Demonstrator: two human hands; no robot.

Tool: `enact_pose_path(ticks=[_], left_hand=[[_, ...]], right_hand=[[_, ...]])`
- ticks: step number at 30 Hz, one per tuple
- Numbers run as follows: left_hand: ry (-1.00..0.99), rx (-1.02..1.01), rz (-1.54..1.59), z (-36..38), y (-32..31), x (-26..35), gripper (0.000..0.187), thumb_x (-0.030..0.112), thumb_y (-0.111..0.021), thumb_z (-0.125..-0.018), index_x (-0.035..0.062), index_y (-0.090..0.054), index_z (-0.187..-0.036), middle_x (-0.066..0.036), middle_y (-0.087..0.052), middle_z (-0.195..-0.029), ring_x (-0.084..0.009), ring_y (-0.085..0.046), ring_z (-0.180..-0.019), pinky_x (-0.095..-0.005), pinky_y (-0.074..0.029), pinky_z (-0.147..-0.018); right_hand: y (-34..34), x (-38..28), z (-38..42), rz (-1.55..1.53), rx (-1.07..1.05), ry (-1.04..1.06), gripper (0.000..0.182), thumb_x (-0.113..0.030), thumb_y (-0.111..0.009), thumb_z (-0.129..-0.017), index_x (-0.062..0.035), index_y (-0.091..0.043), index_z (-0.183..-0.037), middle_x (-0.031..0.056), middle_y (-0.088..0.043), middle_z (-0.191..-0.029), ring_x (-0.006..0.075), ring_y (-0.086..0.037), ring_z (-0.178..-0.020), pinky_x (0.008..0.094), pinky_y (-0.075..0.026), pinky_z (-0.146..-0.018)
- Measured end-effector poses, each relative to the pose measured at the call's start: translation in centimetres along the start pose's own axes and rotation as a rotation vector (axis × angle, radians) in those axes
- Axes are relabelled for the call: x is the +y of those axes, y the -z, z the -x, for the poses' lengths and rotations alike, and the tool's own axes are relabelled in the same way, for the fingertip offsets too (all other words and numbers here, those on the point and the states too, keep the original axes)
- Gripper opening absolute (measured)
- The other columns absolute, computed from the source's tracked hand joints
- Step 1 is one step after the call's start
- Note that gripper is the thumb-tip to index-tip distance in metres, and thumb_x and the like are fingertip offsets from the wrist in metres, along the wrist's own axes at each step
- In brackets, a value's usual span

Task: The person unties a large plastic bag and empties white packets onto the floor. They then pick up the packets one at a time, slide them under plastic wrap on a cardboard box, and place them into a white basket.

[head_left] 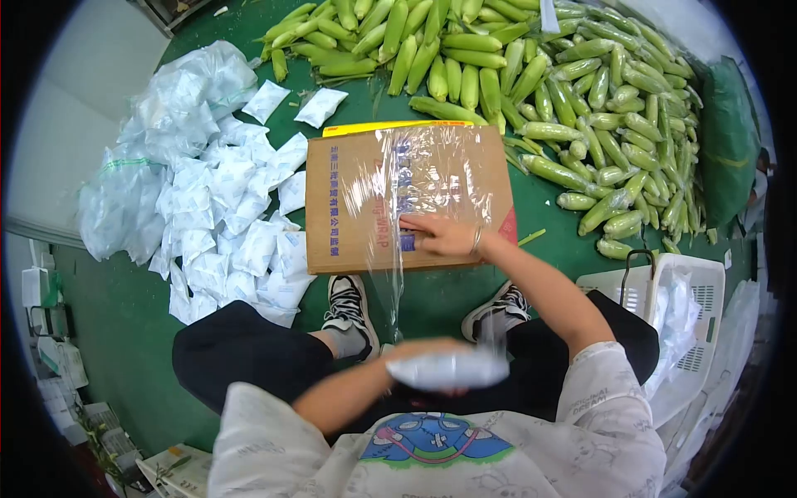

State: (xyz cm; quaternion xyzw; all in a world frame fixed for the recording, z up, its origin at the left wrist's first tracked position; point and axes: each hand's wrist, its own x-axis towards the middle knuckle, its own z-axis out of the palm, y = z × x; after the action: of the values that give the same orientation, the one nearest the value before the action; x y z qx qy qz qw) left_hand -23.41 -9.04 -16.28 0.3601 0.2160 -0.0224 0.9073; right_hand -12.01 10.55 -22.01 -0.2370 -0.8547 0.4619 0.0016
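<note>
A cardboard box (349,207) with printed text lies in front of my feet, clear plastic film (394,295) stretched across its top and down towards me. My right hand (444,236) rests on the film near the box's right front part, fingers stretched out to the left. Close to my body, my left hand (440,347) is smeared by motion beside a blurred whitish object (448,370); its fingers are mostly hidden. The film runs from the box down towards this hand.
White packets (224,207) are heaped on the green floor at left, beside plastic bags (124,207). Green corn ears (473,62) lie behind the box, and film-wrapped ears (639,149) at right. A white crate (701,324) stands at lower right, near a green sack (726,141).
</note>
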Motion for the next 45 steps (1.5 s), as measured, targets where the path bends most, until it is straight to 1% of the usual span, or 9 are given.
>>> enact_pose_path(ticks=[8,12,16,21,29,35,39,41,45], left_hand=[[-0.527,-0.218,0.888,-4.1,-0.9,-11.3,0.066,0.061,-0.039,-0.091,0.0012,-0.054,-0.115,-0.018,-0.061,-0.078,-0.0270,-0.063,-0.057,-0.0337,-0.051,-0.043],[-0.696,0.727,0.791,1.4,-4.7,-5.2,0.069,0.056,-0.041,-0.094,0.0003,-0.038,-0.135,-0.024,-0.055,-0.121,-0.0293,-0.060,-0.104,-0.0444,-0.048,-0.088],[-0.512,1.832,-0.397,1.6,-5.9,-2.9,0.066,0.036,-0.049,-0.095,-0.0037,-0.022,-0.140,-0.035,-0.047,-0.126,-0.0481,-0.054,-0.108,-0.0486,-0.043,-0.092],[-0.760,1.214,0.130,2.7,4.4,-2.2,0.045,0.031,-0.044,-0.098,0.0013,-0.048,-0.131,-0.016,-0.059,-0.119,-0.0220,-0.057,-0.102,-0.0330,-0.045,-0.088],[0.186,-0.064,-0.156,-1.6,-0.9,6.1,0.035,0.040,-0.048,-0.093,0.0072,-0.060,-0.097,-0.007,-0.065,-0.092,-0.0124,-0.062,-0.079,-0.0284,-0.053,-0.060],[-1.146,0.732,-0.576,9.1,3.5,13.5,0.027,0.004,-0.059,-0.083,-0.0006,-0.062,-0.109,-0.011,-0.066,-0.105,-0.0152,-0.062,-0.096,-0.0262,-0.050,-0.085],[-0.352,2.339,-0.425,19.2,20.0,-0.7,0.051,0.025,-0.070,-0.076,-0.0065,-0.055,-0.113,-0.024,-0.061,-0.106,-0.0308,-0.059,-0.101,-0.0403,-0.046,-0.089],[0.480,2.314,-0.455,18.6,25.2,-8.8,0.081,0.044,-0.075,-0.068,-0.0079,-0.047,-0.124,-0.029,-0.055,-0.122,-0.0406,-0.053,-0.114,-0.0429,-0.043,-0.097],[0.457,1.946,-0.394,18.6,27.3,-12.8,0.083,0.045,-0.080,-0.063,-0.0082,-0.052,-0.120,-0.029,-0.057,-0.119,-0.0391,-0.056,-0.112,-0.0430,-0.045,-0.094]], right_hand=[[-8.2,-12.3,12.7,-0.383,0.148,-0.097,0.044,-0.039,-0.037,-0.099,-0.0004,-0.058,-0.107,0.0097,-0.064,-0.095,0.0178,-0.062,-0.089,0.0324,-0.049,-0.082],[-9.0,-10.9,13.3,-0.855,1.087,-0.580,0.036,-0.030,-0.053,-0.094,0.0002,-0.056,-0.074,-0.0003,-0.053,-0.070,0.0093,-0.046,-0.061,0.0230,-0.038,-0.055],[-8.9,-16.4,10.1,-0.320,1.033,-0.602,0.029,-0.026,-0.059,-0.090,0.0023,-0.054,-0.093,0.0202,-0.063,-0.087,0.0268,-0.062,-0.073,0.0335,-0.048,-0.065],[-7.4,-25.4,9.3,0.913,0.863,-0.156,0.032,-0.014,-0.067,-0.077,0.0015,-0.056,-0.103,0.0294,-0.050,-0.124,0.0379,-0.061,-0.093,0.0425,-0.050,-0.078],[-3.9,-22.0,16.1,0.302,1.152,-0.282,0.019,-0.011,-0.061,-0.084,0.0001,-0.055,-0.069,0.0136,-0.050,-0.058,0.0264,-0.046,-0.049,0.0355,-0.034,-0.047],[8.6,-12.0,40.7,0.985,1.324,-1.210,0.046,-0.038,-0.037,-0.099,0.0003,-0.062,-0.091,0.0252,-0.063,-0.082,0.0442,-0.058,-0.075,0.0497,-0.042,-0.062],[8.9,-11.6,41.6,1.067,1.159,-1.362,0.032,-0.032,-0.048,-0.095,-0.0026,-0.060,-0.091,0.0195,-0.062,-0.074,0.0409,-0.058,-0.069,0.0467,-0.044,-0.061],[6.0,-12.0,33.9,0.983,1.029,-1.043,0.012,-0.015,-0.058,-0.087,-0.0040,-0.060,-0.092,0.0183,-0.062,-0.077,0.0391,-0.059,-0.070,0.0457,-0.045,-0.063],[1.2,-11.9,18.5,0.489,0.697,-0.571,0.021,-0.012,-0.066,-0.073,-0.0037,-0.056,-0.090,0.0169,-0.062,-0.083,0.0386,-0.060,-0.077,0.0443,-0.049,-0.067]])
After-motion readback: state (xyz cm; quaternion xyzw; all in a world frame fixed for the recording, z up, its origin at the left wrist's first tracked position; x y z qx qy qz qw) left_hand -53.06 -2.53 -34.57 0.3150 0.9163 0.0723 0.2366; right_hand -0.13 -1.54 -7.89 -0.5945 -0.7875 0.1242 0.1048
